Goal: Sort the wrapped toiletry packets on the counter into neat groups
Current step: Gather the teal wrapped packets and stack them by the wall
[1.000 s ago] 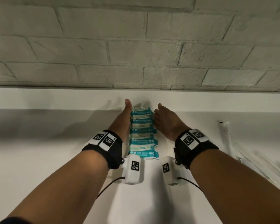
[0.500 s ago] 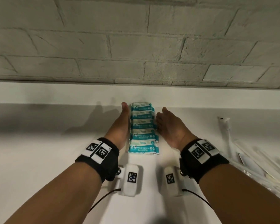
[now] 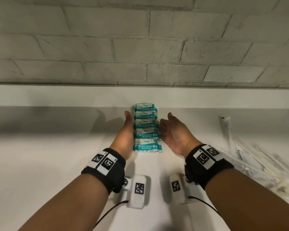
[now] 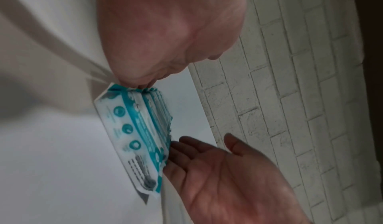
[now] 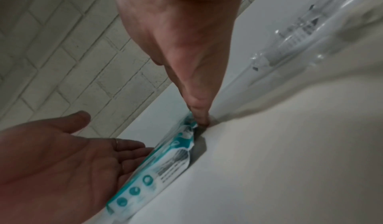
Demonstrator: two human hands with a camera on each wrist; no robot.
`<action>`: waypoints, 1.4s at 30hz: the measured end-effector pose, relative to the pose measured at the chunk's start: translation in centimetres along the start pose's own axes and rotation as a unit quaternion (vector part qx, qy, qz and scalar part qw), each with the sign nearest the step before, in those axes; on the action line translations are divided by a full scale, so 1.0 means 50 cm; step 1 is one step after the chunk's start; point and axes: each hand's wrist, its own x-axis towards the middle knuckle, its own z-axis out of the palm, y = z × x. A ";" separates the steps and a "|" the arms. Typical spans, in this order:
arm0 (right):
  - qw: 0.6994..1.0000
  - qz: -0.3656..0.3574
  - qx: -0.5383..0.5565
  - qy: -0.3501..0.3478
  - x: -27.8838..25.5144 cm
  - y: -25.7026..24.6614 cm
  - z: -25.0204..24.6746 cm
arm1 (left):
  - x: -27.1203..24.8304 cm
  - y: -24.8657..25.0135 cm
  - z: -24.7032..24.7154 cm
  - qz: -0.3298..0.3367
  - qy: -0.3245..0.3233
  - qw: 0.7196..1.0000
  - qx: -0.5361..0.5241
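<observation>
Several teal-and-white mini wipes packets (image 3: 147, 130) lie overlapped in one straight row on the white counter (image 3: 48, 147), running away from me toward the back ledge. My left hand (image 3: 128, 124) lies flat along the row's left side, fingers straight and touching the packets. My right hand (image 3: 168, 125) stands open on the right side with its palm turned to the row. In the left wrist view the right hand's fingers (image 4: 180, 144) touch the packets' (image 4: 134, 137) edge. The right wrist view shows the left hand (image 5: 128, 147) straight against the packets (image 5: 165, 162).
Long clear-wrapped items (image 3: 260, 162) lie in a loose pile at the counter's right, with one white wrapped stick (image 3: 225, 120) nearest the row. A raised white ledge (image 3: 57, 95) and a pale brick wall (image 3: 140, 47) close off the back.
Both hands have slid back toward me along the sides of the row. The right hand has eased away from the row and turned its palm more open.
</observation>
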 end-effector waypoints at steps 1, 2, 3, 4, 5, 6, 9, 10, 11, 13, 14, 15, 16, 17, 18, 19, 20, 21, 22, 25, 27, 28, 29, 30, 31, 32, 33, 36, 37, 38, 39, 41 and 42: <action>1.000 -0.004 0.003 -0.001 -0.004 0.001 0.006 | -0.005 -0.001 0.006 0.003 0.002 1.000 -0.004; 1.000 -0.005 0.005 0.002 -0.005 0.001 0.009 | -0.008 0.000 0.009 0.002 0.006 1.000 -0.007; 1.000 -0.008 0.004 0.009 -0.004 0.000 0.008 | -0.011 0.003 0.011 0.000 0.010 1.000 -0.004; 1.000 -0.008 -0.001 0.018 -0.005 -0.001 0.006 | -0.014 0.006 0.010 0.002 0.017 1.000 -0.006; 1.000 -0.004 -0.008 0.029 -0.004 -0.004 0.000 | -0.018 0.011 0.009 0.008 0.024 1.000 -0.005; 0.999 0.003 -0.020 0.040 -0.005 -0.006 -0.005 | -0.025 0.013 0.007 0.014 0.030 0.999 -0.006; 0.998 0.020 -0.043 0.044 -0.015 0.002 -0.016 | -0.043 0.011 0.006 0.027 0.033 0.999 -0.004; 0.999 0.021 -0.035 0.032 -0.022 0.005 -0.011 | -0.046 0.007 0.006 0.027 0.032 0.999 -0.007; 0.999 0.017 -0.022 0.018 -0.028 0.009 -0.007 | -0.047 0.004 0.005 0.029 0.032 0.999 -0.010; 1.000 0.004 -0.016 0.001 -0.040 0.015 0.004 | -0.045 -0.001 0.006 0.028 0.031 0.999 -0.017; 0.998 -0.005 -0.060 0.000 -0.051 0.014 0.011 | -0.044 -0.002 0.007 0.024 0.030 0.999 -0.018; 0.988 -0.022 -0.155 -0.007 -0.060 0.011 0.016 | -0.046 -0.003 0.010 0.021 0.027 0.999 -0.011; 0.956 -0.043 -0.290 -0.025 -0.076 0.005 0.026 | -0.051 -0.002 0.012 0.023 0.023 0.999 -0.008; 0.891 -0.066 -0.447 -0.044 -0.082 0.003 0.026 | -0.056 0.001 0.014 0.025 0.019 0.999 -0.010; 0.796 -0.087 -0.595 -0.059 -0.083 0.006 0.021 | -0.060 0.003 0.016 0.027 0.017 0.999 -0.016; 0.695 -0.099 -0.710 -0.056 -0.078 0.011 0.015 | -0.063 0.003 0.016 0.030 0.015 0.999 -0.018; 0.620 -0.104 -0.776 -0.044 -0.071 0.018 0.012 | -0.064 0.002 0.016 0.033 0.014 0.999 -0.016; 0.582 -0.109 -0.805 -0.030 -0.062 0.024 0.010 | -0.067 0.003 0.019 0.037 0.016 0.999 -0.014; 0.573 -0.117 -0.811 -0.021 -0.053 0.027 0.008 | -0.068 0.003 0.020 0.040 0.018 0.999 -0.016; 0.580 -0.139 -0.803 -0.016 -0.040 0.026 0.008 | -0.063 0.001 0.019 0.030 0.022 0.999 -0.036; 0.582 -0.139 -0.801 -0.016 -0.040 0.027 0.007 | -0.057 -0.001 0.015 0.021 0.025 0.999 -0.033; 0.581 -0.138 -0.802 -0.017 -0.039 0.027 0.007 | -0.054 0.000 0.014 0.017 0.027 0.999 -0.026; 0.581 -0.137 -0.802 -0.020 -0.037 0.025 0.006 | -0.051 0.004 0.016 0.013 0.031 0.999 -0.016; 0.584 -0.134 -0.800 -0.025 -0.035 0.021 0.005 | -0.051 0.007 0.017 0.010 0.036 0.999 -0.006; 0.590 -0.133 -0.796 -0.034 -0.034 0.013 0.007 | -0.050 0.014 0.020 0.004 0.044 0.999 0.002; 0.593 -0.131 -0.793 -0.042 -0.035 0.004 0.011 | -0.048 0.024 0.024 -0.003 0.051 0.999 0.004; 0.591 -0.129 -0.795 -0.048 -0.035 -0.002 0.015 | -0.045 0.036 0.028 -0.009 0.057 0.998 -0.005; 0.574 -0.090 -0.811 -0.069 -0.024 -0.016 0.027 | 0.000 0.066 0.028 -0.016 0.083 0.996 -0.005; 0.584 -0.073 -0.804 -0.084 -0.017 -0.020 0.031 | 0.011 0.076 0.026 -0.011 0.101 0.995 0.004; 0.626 -0.052 -0.773 -0.091 -0.010 -0.028 0.035 | 0.025 0.084 0.022 -0.011 0.108 0.994 0.011; 0.697 -0.032 -0.711 -0.084 0.002 -0.041 0.037 | 0.039 0.090 0.019 -0.010 0.107 0.994 0.010; 0.821 -0.038 -0.568 -0.049 0.031 -0.071 0.034 | 0.058 0.096 0.013 -0.003 0.094 0.996 0.012; 0.848 -0.041 -0.528 -0.023 0.042 -0.085 0.038 | 0.066 0.094 0.009 -0.004 0.091 0.996 0.017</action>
